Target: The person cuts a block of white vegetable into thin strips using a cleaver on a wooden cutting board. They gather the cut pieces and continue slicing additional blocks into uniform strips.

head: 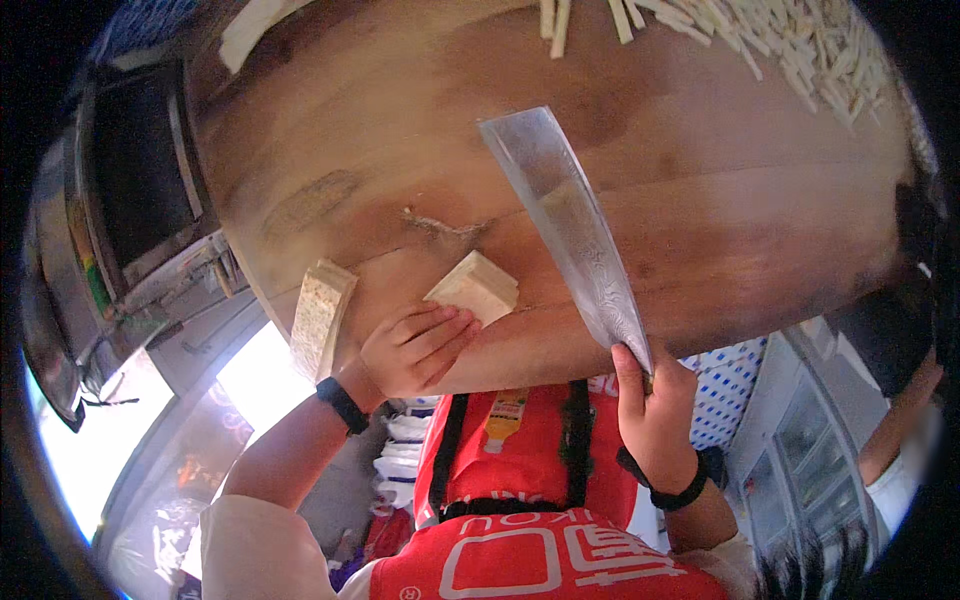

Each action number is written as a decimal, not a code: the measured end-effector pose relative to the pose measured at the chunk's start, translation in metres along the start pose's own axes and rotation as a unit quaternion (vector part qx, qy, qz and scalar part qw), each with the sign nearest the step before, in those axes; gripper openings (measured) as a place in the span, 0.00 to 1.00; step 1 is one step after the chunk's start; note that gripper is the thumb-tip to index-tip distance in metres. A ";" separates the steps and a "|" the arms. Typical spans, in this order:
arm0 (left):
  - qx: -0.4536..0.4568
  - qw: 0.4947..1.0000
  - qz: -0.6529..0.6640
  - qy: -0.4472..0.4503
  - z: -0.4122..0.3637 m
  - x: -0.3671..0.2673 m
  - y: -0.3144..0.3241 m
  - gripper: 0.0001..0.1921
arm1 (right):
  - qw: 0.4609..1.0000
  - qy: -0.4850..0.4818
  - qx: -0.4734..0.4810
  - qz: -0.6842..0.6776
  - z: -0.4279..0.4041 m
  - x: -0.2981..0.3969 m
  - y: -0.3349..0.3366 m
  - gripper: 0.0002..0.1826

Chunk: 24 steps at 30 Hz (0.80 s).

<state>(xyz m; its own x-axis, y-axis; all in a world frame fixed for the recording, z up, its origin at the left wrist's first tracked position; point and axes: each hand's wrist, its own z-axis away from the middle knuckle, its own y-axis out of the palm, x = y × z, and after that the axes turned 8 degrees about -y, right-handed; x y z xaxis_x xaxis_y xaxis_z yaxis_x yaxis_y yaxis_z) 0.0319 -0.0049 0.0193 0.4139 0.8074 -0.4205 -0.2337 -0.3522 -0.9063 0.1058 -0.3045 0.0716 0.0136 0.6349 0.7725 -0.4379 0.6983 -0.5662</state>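
Note:
My right hand [660,420] grips the handle end of a broad-bladed cleaver [574,225], its long metal blade extending away from me over the wooden board [712,225]. The fingers of my left hand [420,349] are bent over the near edge of a small stack of pale, flat cut pieces [478,289], perhaps flatbread or bean curd. The blade is apart from this stack, to its right. Left of my left hand lies another narrow stack [322,315], with a browned, speckled face. My left thumb is hidden.
A heap of thin pale strips [810,52] covers the board's far right, with a few loose strips [555,26] beside it. Another pale piece [251,34] lies far left. A dark-framed object [139,172] stands beyond the left edge. Another person's arm [900,427] shows at right.

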 end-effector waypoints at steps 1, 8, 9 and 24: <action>-0.006 1.000 0.006 0.002 0.000 -0.001 0.000 0.23 | 1.000 -0.008 0.001 0.012 0.002 0.007 0.000 0.11; -0.020 0.997 0.073 -0.017 -0.002 -0.002 0.000 0.31 | 0.980 -0.090 0.016 0.175 0.004 0.048 0.013 0.19; -0.027 0.995 0.088 -0.022 -0.001 -0.002 0.001 0.31 | 0.979 -0.102 0.012 0.178 0.004 0.052 0.017 0.19; -0.067 0.993 0.100 -0.002 0.001 0.004 0.013 0.25 | 0.961 -0.110 0.010 0.255 -0.002 0.074 0.049 0.19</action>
<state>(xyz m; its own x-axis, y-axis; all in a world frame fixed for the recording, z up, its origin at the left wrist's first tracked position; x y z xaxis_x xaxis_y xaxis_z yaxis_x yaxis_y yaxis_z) 0.0296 -0.0053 0.0060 0.3668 0.7168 -0.5930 -0.1910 -0.5659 -0.8021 0.0872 -0.2226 0.1004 -0.3965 0.8059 0.4397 -0.3537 0.3079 -0.8832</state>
